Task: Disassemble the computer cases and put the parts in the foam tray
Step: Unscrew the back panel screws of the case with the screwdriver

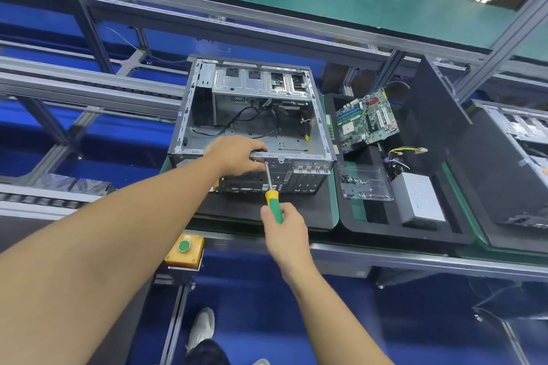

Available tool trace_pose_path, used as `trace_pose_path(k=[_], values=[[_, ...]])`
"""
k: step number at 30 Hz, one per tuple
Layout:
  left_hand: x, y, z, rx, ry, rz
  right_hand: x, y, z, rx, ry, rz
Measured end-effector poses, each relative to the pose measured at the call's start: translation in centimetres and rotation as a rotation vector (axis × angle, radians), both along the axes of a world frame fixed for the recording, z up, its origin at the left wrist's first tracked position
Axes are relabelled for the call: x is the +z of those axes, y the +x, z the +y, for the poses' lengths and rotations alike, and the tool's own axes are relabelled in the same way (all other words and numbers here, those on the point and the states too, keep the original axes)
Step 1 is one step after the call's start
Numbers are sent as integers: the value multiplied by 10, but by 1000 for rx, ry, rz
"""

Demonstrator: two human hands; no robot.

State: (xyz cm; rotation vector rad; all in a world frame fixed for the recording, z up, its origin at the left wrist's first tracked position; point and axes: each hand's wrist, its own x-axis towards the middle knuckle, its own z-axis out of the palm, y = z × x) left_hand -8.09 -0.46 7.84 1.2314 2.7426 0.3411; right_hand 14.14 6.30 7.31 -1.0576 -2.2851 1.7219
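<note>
Reaching in, the left hand (pixel 237 154) is gripping the near rail of the open computer case (pixel 195 115), fingers curled over its edge, while the right hand (pixel 284 225) is clasping the green-and-yellow screwdriver (pixel 274 201), tip set against that rail beside the left fingers. Just right of the case, the black foam tray (pixel 415 234) is holding a motherboard (pixel 367 121), a power supply (pixel 422 198) and a clear screw dish (pixel 364 184).

Computer case (pixel 252 115): centre of the scene.
Screwdriver (pixel 271 187): tip at the case's near rim.
Foam tray (pixel 370 225): just right of the case.
Motherboard (pixel 366 120): in the tray's far part.
Power supply (pixel 422 200): in the tray's near right.
Screw box (pixel 364 184): left of the power supply.
Second case (pixel 516 127): right of the tray.
</note>
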Motion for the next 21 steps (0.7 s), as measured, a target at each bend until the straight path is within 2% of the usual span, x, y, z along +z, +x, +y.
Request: trace_pose_path(k=[2, 3, 5, 7, 9, 11, 13, 16, 17, 18, 19, 20, 21], values=[[1, 0, -1, -3, -4, 0, 7, 0, 4, -149, -813, 72], [1, 0, -1, -9, -9, 5, 9, 2, 7, -200, -1108, 108], [1, -1, -1, -18, -16, 15, 8, 4, 13, -249, -1356, 160], [-1, -1, -1, -17, -21, 14, 5, 4, 14, -246, -1453, 204], [-3, -2, -1, -16, -22, 11, 6, 4, 9, -268, -1419, 205], [-6, -3, -1, -18, -19, 10, 5, 2, 1, -292, -1204, 187], [-7, -4, -1, -27, -6, 17, 4, 2, -10, -263, -700, 128], [-7, -3, -1, -41, 17, 25, -3, 4, -23, -59, 321, -58], [-7, -3, -1, -45, 21, 25, -4, 5, -26, -10, 512, -92], [-7, -2, -1, -49, 21, 24, -4, 5, -30, -7, 555, -101], [-7, -2, -1, -53, 20, 23, -4, 4, -31, -49, 415, -61], [-7, -3, -1, -57, 20, 22, -2, 1, -30, -170, 90, 30], [-7, -2, -1, -62, 22, 26, 1, -2, -27, -310, -338, 120]])
